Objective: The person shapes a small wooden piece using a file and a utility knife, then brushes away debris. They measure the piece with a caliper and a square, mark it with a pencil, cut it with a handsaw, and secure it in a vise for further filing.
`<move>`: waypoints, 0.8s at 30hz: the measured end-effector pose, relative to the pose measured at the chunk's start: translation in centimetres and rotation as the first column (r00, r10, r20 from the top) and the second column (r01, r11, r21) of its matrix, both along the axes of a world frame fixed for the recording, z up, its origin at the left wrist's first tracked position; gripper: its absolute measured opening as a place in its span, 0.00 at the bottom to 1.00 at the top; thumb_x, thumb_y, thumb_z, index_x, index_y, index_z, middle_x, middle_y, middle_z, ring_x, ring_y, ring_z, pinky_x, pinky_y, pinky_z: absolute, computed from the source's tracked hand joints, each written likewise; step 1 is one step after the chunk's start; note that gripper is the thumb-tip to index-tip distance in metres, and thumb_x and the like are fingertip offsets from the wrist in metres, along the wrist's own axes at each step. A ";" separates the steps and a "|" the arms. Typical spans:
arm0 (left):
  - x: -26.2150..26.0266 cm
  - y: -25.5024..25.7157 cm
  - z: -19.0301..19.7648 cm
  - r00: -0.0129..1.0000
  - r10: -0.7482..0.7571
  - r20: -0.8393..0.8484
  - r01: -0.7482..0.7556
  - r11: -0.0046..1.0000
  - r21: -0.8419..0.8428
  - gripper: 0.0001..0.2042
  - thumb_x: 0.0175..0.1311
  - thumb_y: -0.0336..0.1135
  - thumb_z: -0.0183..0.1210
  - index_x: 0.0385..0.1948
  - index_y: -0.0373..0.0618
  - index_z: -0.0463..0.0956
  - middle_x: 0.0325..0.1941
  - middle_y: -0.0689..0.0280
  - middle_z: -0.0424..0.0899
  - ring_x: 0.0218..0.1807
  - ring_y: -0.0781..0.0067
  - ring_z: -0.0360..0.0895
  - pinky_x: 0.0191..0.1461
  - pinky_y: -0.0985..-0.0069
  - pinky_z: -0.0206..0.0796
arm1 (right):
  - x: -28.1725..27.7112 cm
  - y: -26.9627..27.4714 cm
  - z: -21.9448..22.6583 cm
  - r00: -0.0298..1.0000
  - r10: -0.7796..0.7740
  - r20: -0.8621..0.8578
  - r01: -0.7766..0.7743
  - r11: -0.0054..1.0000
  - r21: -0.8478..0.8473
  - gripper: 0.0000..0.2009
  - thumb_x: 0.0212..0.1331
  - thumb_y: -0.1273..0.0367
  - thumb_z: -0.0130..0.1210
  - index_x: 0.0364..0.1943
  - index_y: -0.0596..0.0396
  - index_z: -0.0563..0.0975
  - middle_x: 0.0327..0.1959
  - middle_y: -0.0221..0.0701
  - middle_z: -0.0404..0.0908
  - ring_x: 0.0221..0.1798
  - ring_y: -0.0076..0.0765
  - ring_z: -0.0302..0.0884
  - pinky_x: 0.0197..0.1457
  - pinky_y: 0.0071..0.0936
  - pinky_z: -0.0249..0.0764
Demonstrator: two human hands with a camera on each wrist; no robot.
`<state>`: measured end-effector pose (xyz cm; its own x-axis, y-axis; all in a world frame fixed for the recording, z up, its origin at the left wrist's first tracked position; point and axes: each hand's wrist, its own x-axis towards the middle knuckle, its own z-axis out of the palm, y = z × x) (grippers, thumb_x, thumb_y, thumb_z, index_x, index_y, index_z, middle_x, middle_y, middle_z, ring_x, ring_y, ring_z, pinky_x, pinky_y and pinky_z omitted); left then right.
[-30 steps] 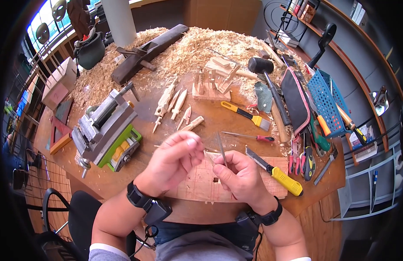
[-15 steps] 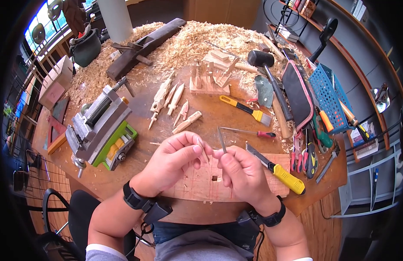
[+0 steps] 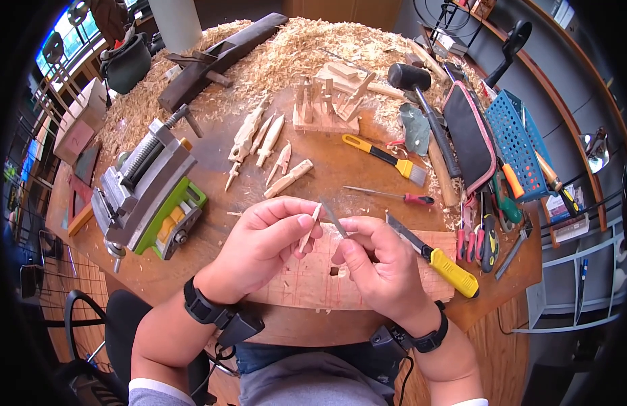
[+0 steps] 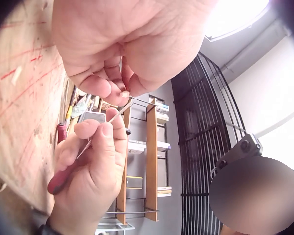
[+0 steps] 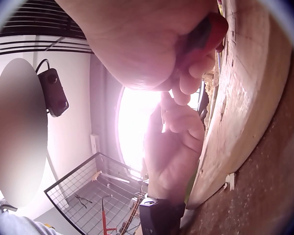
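My left hand (image 3: 259, 240) pinches a small, thin wooden piece (image 3: 310, 230) between thumb and forefinger, above a pale plank. In my right hand (image 3: 381, 267) is a thin metal file (image 3: 332, 218), its tip pointing up and left at the upper end of the wooden piece. The file's red and black handle (image 5: 208, 36) lies within the right palm in the right wrist view. Beneath both hands the plank (image 3: 286, 287) carries red lines and a small square hole. A yellow-handled cutter (image 3: 452, 272) rests across the plank beside the right hand.
A grey and green vise (image 3: 147, 193) stands at left. Carved wooden pieces (image 3: 249, 142) and a block of upright pegs (image 3: 327, 122) lie ahead. A brush (image 3: 384, 159), red-handled tool (image 3: 416, 199), mallet (image 3: 409, 78) and blue basket (image 3: 523, 145) are to the right. Wood shavings (image 3: 313, 47) cover the back.
The right fingers have drawn away from the left fingertips. The file has tilted further left, and the wooden piece now stands more plainly in view. The head view has shifted slightly.
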<state>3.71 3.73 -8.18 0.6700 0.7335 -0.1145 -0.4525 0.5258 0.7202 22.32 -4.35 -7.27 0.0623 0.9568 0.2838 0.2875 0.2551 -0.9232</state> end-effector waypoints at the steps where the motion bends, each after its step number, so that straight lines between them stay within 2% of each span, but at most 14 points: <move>1: 0.0 0.0 0.0 1.000 0.005 0.014 -0.005 1.000 -0.016 0.08 0.71 0.25 0.54 0.47 0.38 0.78 0.39 0.63 0.84 0.39 0.77 0.80 0.42 0.78 0.73 | 0.0 0.0 -0.1 1.000 0.001 -0.005 -0.001 1.000 0.014 0.10 0.64 0.77 0.56 0.48 0.61 0.76 0.26 0.35 0.84 0.28 0.27 0.83 0.33 0.25 0.77; 4: 0.1 -0.2 0.2 1.000 0.011 -0.018 -0.011 1.000 0.015 0.10 0.72 0.28 0.55 0.51 0.37 0.78 0.39 0.65 0.84 0.37 0.82 0.78 0.40 0.83 0.70 | 0.0 0.0 -0.2 1.000 0.001 0.010 -0.001 1.000 0.008 0.09 0.64 0.77 0.55 0.48 0.61 0.76 0.26 0.34 0.84 0.28 0.27 0.83 0.34 0.24 0.77; 8: -0.1 0.0 -0.3 0.993 -0.056 -0.105 0.067 0.993 0.100 0.10 0.72 0.27 0.55 0.50 0.37 0.78 0.39 0.65 0.84 0.37 0.82 0.78 0.40 0.82 0.70 | 0.2 0.3 -0.2 0.997 0.005 0.075 -0.004 1.000 -0.002 0.09 0.65 0.76 0.55 0.48 0.62 0.76 0.27 0.34 0.84 0.30 0.26 0.84 0.35 0.24 0.78; 10: 0.1 0.0 -0.2 0.983 -0.076 -0.165 0.083 0.996 0.040 0.10 0.71 0.26 0.55 0.51 0.37 0.77 0.39 0.65 0.84 0.37 0.82 0.77 0.40 0.81 0.71 | 0.2 0.4 0.5 0.987 -0.116 -0.107 0.098 0.982 -0.163 0.09 0.66 0.75 0.55 0.48 0.62 0.76 0.31 0.35 0.84 0.33 0.24 0.83 0.36 0.23 0.78; 11: 0.2 0.1 0.0 0.982 -0.086 -0.166 0.096 0.994 0.054 0.10 0.71 0.26 0.55 0.51 0.37 0.77 0.39 0.65 0.84 0.37 0.82 0.77 0.40 0.81 0.71 | 0.4 0.4 0.7 0.986 -0.127 -0.109 0.110 0.983 -0.149 0.09 0.66 0.75 0.55 0.48 0.62 0.76 0.31 0.35 0.84 0.33 0.24 0.83 0.36 0.23 0.78; 13: 0.2 0.0 0.1 0.996 -0.043 -0.084 0.045 0.999 0.026 0.10 0.70 0.24 0.55 0.50 0.36 0.77 0.40 0.63 0.84 0.40 0.77 0.81 0.41 0.79 0.73 | 0.7 0.4 0.4 0.961 -0.107 -0.254 0.057 0.979 -0.196 0.09 0.67 0.74 0.55 0.48 0.62 0.77 0.35 0.35 0.84 0.36 0.23 0.83 0.38 0.23 0.78; 16: 0.2 0.0 0.2 0.998 -0.016 -0.063 0.017 1.000 0.022 0.10 0.70 0.24 0.54 0.50 0.36 0.77 0.40 0.63 0.84 0.41 0.77 0.81 0.42 0.80 0.72 | 0.8 0.2 0.0 0.981 -0.061 -0.185 0.029 0.984 -0.175 0.09 0.67 0.73 0.56 0.48 0.62 0.78 0.36 0.34 0.84 0.36 0.22 0.82 0.39 0.23 0.78; 20: 0.3 0.0 -0.1 0.999 -0.003 -0.041 0.003 1.000 0.007 0.10 0.70 0.24 0.54 0.50 0.37 0.78 0.40 0.63 0.85 0.41 0.77 0.81 0.42 0.80 0.72 | 0.5 0.1 0.0 0.994 -0.030 -0.105 0.015 0.990 -0.137 0.08 0.65 0.73 0.57 0.46 0.61 0.79 0.33 0.37 0.84 0.33 0.26 0.81 0.38 0.24 0.77; 24: 0.1 0.1 -0.7 0.997 -0.037 -0.066 0.038 0.999 0.025 0.10 0.70 0.24 0.55 0.50 0.37 0.78 0.41 0.63 0.85 0.41 0.78 0.80 0.43 0.80 0.71 | 0.4 0.5 0.5 0.998 0.017 -0.059 -0.028 0.980 -0.195 0.08 0.64 0.74 0.57 0.45 0.61 0.80 0.32 0.39 0.84 0.31 0.28 0.81 0.36 0.26 0.76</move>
<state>3.81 3.84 -8.88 0.6888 0.7113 -0.1402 -0.3845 0.5224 0.7611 22.74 -3.87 -6.81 0.0511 0.9948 0.0881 0.2298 0.0741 -0.9704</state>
